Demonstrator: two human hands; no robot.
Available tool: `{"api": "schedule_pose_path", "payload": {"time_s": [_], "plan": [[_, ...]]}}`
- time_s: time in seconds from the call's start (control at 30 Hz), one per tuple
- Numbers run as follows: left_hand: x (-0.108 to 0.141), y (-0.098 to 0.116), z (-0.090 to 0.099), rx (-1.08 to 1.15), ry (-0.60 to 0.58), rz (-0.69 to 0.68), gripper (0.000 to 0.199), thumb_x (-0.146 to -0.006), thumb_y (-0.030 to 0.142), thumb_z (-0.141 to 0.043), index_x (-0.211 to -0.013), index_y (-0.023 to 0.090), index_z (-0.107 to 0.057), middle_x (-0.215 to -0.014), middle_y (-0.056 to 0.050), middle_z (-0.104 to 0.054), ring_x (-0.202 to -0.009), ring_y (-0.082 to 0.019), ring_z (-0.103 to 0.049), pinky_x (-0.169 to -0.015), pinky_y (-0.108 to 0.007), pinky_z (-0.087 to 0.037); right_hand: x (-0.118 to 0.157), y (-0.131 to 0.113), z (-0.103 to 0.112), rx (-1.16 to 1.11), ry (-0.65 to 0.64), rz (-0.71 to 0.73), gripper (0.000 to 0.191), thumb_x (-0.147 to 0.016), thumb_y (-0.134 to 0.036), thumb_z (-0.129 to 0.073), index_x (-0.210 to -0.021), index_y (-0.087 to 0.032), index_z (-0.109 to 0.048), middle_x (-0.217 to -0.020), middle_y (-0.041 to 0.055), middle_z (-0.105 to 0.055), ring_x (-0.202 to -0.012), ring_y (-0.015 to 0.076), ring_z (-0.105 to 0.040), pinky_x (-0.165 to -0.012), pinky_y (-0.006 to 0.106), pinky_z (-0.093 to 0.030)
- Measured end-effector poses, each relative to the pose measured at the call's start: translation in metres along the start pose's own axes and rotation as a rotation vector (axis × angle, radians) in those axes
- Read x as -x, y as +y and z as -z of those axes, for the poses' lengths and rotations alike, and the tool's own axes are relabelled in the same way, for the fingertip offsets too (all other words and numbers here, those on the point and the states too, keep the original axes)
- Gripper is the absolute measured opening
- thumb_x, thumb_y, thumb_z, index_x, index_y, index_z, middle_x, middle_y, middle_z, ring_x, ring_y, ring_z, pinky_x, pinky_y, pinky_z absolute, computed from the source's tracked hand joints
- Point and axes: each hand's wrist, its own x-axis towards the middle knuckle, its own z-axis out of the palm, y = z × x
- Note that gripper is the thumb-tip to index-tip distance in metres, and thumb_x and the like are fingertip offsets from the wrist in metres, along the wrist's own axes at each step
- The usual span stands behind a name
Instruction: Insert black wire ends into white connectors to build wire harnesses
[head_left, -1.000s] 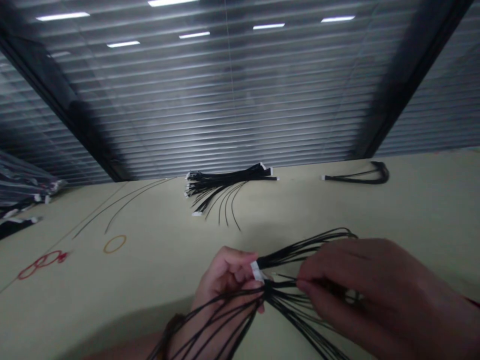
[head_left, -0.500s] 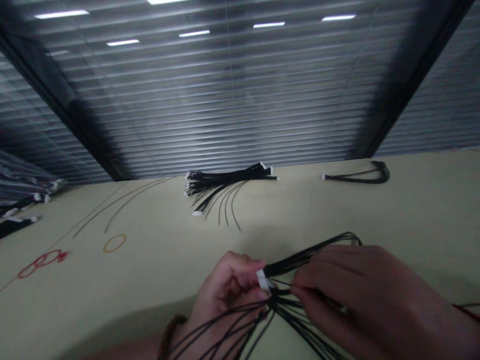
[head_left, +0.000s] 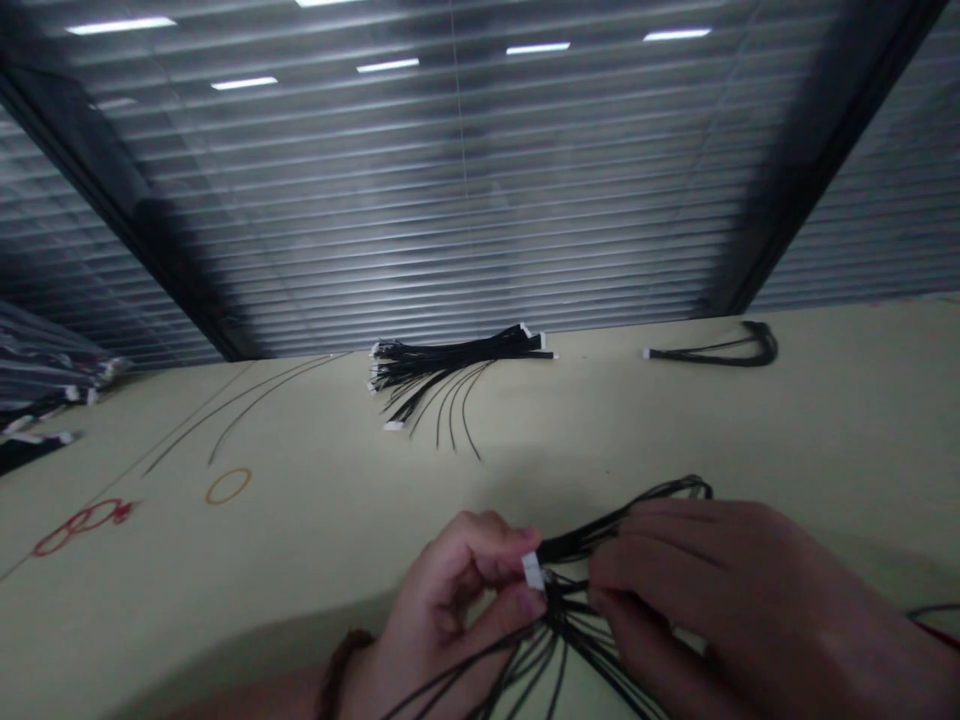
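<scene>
Between the thumb and fingers of my left hand (head_left: 450, 610) is a white connector (head_left: 533, 571), which has black wires on its right side. My right hand (head_left: 720, 590) is just to the right, its thumb and forefinger pinched on one or more thin black wires (head_left: 574, 588) close to the connector. Part of the wire bundle (head_left: 592, 535) loops up behind my right hand. Other loose wires (head_left: 600, 660) fan out downward below both hands, some crossing my left palm. The exact tips of my right fingers are partly hidden.
A pile of black wire harnesses (head_left: 457, 360) lies by the window blinds (head_left: 465, 220). A folded harness (head_left: 712, 357) is at the right. Loose wires (head_left: 240, 405), a yellow rubber band (head_left: 228, 486) and red bands (head_left: 82, 525) lie left. Bagged harnesses (head_left: 52, 350) sit far left.
My left hand and the connector have shifted slightly right and down, and the connector has turned a little. My right hand stays pinched on the wires, slightly lower.
</scene>
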Motion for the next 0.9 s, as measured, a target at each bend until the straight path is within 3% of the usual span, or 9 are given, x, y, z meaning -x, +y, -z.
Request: {"api": "schedule_pose_path", "payload": {"time_s": [0.07,0.2,0.33,0.43,0.7,0.9], "plan": [[0.001,0.003,0.001,-0.054,-0.027,0.0,0.023,-0.084,0.01,-0.058,-0.099,0.028,-0.063,-0.081,0.002,-0.055,-0.072,-0.008,-0.052,-0.065,-0.017,-0.043,0.0,0.0,-0.001,0.004,0.002,-0.03,0.019,-0.085,-0.013,-0.045,-0.071,-0.019,-0.056,-0.065,-0.002,-0.053,-0.056,0.0116,-0.045,-0.053,0.027,-0.028],[0.001,0.004,0.0,-0.028,-0.019,0.079,0.021,-0.082,0.011,-0.061,-0.096,0.026,-0.065,-0.082,0.001,-0.058,-0.074,-0.009,-0.056,-0.067,-0.019,-0.045,-0.004,0.003,-0.001,0.036,-0.021,0.062,0.023,-0.087,-0.01,-0.041,-0.069,-0.018,-0.054,-0.062,-0.0018,-0.052,-0.054,0.0119,-0.044,-0.053,0.028,-0.029],[-0.006,0.001,-0.007,0.111,0.157,0.2,0.016,-0.076,0.017,-0.069,-0.091,0.02,-0.065,-0.072,0.001,-0.061,-0.058,-0.007,-0.055,-0.05,-0.015,-0.045,-0.009,0.007,0.002,0.174,-0.009,0.081,0.017,-0.088,-0.013,-0.044,-0.078,-0.019,-0.057,-0.07,-0.001,-0.055,-0.061,0.0148,-0.046,-0.058,0.029,-0.033],[-0.01,0.002,-0.014,0.127,0.236,0.196,0.02,-0.071,0.019,-0.075,-0.089,0.019,-0.066,-0.063,0.004,-0.059,-0.05,-0.005,-0.051,-0.044,-0.012,-0.043,-0.01,0.008,0.001,0.194,-0.008,0.082,0.016,-0.088,-0.013,-0.045,-0.079,-0.019,-0.057,-0.071,-0.001,-0.055,-0.062,0.0149,-0.045,-0.059,0.029,-0.034],[-0.006,0.003,-0.013,0.199,0.145,0.241,0.02,-0.071,0.021,-0.075,-0.088,0.018,-0.066,-0.066,0.0,-0.063,-0.053,-0.006,-0.052,-0.047,-0.014,-0.043,-0.005,0.005,-0.011,0.112,-0.009,0.093,0.022,-0.09,-0.012,-0.042,-0.073,-0.017,-0.055,-0.069,0.0001,-0.054,-0.062,0.0145,-0.045,-0.058,0.029,-0.035],[-0.015,0.009,-0.008,0.011,0.226,0.238,0.019,-0.071,0.022,-0.074,-0.086,0.017,-0.063,-0.066,0.002,-0.058,-0.05,-0.006,-0.05,-0.044,-0.015,-0.04,-0.01,0.006,-0.011,0.288,-0.007,0.125,0.025,-0.092,-0.019,-0.04,-0.075,-0.016,-0.057,-0.068,0.0036,-0.056,-0.063,0.0139,-0.049,-0.061,0.026,-0.039]]}}
